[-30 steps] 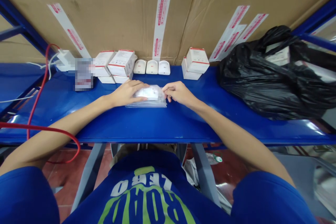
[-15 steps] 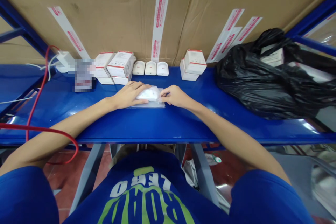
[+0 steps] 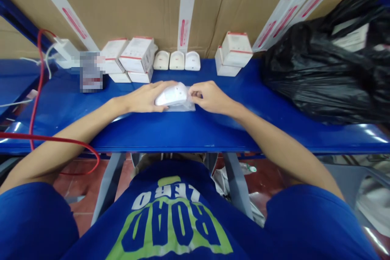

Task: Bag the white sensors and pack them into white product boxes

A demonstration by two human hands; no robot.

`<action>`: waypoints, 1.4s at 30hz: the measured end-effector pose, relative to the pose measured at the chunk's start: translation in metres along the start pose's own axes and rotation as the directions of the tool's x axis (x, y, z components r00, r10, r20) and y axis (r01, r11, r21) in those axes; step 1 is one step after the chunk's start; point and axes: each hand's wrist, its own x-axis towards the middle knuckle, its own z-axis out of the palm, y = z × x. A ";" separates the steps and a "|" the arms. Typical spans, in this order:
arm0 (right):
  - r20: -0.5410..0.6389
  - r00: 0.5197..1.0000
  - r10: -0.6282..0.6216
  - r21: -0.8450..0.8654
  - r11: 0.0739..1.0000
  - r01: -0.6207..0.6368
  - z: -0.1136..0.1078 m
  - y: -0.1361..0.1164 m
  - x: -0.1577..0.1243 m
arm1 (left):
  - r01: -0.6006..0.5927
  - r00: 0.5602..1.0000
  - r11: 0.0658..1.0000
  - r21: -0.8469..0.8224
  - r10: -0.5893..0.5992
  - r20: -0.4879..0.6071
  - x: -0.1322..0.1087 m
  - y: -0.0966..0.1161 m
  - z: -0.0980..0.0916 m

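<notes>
blue t-shirt: large "road" on green print, smaller "lero" above it, both upside down from head view; second word unsure. white packing tape on cardboard carton: red print, too small to read. white boxes: print illegible. 1 pixelated label: unreadable.

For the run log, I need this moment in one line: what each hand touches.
left hand: white device in clear plastic bag | right hand: edge of the bag | surface: blue shelf
</notes>
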 end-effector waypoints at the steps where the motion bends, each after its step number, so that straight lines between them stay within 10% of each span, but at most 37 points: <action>1: 0.009 1.000 0.000 -0.008 1.000 0.000 -0.001 0.001 0.000 | -0.006 1.000 1.000 -0.005 0.006 0.007 0.000 -0.001 -0.001; 21: 0.286 0.934 0.213 -0.188 0.968 -0.164 -0.051 0.022 -0.003 | 0.144 0.968 0.956 0.255 -0.190 0.166 -0.006 -0.003 -0.019; 24: 0.159 0.947 0.278 -0.271 0.935 -0.229 -0.056 0.035 -0.003 | 0.141 0.967 0.961 0.238 -0.186 0.176 -0.010 -0.005 -0.023; 28: -0.045 0.992 0.117 -0.292 0.948 -0.125 -0.042 0.039 -0.003 | 0.078 0.985 0.982 0.171 -0.103 0.142 -0.018 -0.005 -0.025; 35: 0.148 0.985 -0.092 -0.186 0.975 0.119 -0.012 0.039 0.001 | 0.049 0.995 0.996 0.079 -0.055 0.085 -0.016 0.007 -0.001; 42: 0.157 0.981 -0.116 -0.165 0.976 0.142 -0.040 0.049 0.001 | 0.064 0.976 0.996 0.055 -0.074 0.203 -0.012 -0.002 0.015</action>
